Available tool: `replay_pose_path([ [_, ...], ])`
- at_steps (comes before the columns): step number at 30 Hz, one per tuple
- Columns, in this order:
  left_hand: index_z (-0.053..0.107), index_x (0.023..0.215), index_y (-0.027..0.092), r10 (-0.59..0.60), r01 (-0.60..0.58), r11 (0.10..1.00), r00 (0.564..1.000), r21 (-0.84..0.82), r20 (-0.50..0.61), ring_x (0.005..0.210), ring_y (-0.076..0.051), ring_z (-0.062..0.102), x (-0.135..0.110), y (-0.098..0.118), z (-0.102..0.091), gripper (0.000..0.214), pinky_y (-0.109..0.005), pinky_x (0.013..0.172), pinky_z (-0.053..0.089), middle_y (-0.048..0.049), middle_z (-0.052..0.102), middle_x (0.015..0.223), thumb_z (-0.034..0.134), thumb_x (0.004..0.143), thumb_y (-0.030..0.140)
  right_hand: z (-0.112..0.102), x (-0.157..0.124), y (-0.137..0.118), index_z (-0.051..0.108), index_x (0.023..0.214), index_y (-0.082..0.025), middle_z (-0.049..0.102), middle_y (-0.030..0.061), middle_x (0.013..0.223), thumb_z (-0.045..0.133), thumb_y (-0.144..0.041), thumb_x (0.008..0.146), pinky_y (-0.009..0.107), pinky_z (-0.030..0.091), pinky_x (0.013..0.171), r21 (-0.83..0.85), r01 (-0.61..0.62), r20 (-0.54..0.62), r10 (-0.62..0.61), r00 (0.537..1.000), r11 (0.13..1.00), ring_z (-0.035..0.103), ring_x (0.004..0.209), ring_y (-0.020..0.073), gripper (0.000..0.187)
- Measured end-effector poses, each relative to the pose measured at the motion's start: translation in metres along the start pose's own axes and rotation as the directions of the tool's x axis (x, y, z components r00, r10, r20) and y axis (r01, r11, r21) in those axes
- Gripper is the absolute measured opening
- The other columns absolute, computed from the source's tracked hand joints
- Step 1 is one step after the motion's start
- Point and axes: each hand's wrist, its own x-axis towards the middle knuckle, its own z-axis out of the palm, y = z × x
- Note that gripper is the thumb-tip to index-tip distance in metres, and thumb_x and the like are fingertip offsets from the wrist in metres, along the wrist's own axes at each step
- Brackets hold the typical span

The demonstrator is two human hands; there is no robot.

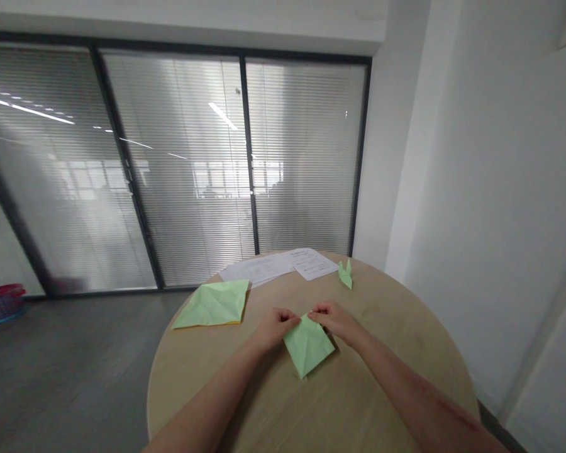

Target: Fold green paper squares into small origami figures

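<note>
A folded square of light green paper (307,346) lies turned like a diamond on the round wooden table, with crease lines across its face. My left hand (277,326) pinches its upper left edge between thumb and fingers. At the top corner, my right hand (332,319) grips the same paper, thumb on the upper side. The fingers beneath the sheet are partly hidden. Farther back on the right stands a small green origami figure (345,275) with two pointed tips, apart from both hands.
To the left lies a stack of green paper (214,303) with a yellow-orange edge showing below. White printed sheets (311,263) rest along the far edge of the round table (382,390). A red and blue basket (2,304) is on the floor at left. Glass partitions with blinds (302,157) stand behind.
</note>
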Motion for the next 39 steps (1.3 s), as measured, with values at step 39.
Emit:
replay_pose_path([
  [39, 0.067, 0.081, 0.014, -0.019, 0.023, 0.999, 0.996, -0.046, 0.089, 0.057, -0.013, 0.054, -0.005, 0.013, -0.003, 0.045, -0.024, 0.05, 0.042, -0.0005, 0.059, 0.065, 0.057, 0.078, 0.058, -0.013, 0.007, 0.008, 0.063, 0.08, -0.015, 0.063, 0.0006, 0.071, 0.065, -0.044, 0.075, 0.024, 0.04, 0.06, 0.107, 0.076, -0.13, -0.062, 0.99, 0.991, 0.054, 0.063, 0.0131, 0.029],
])
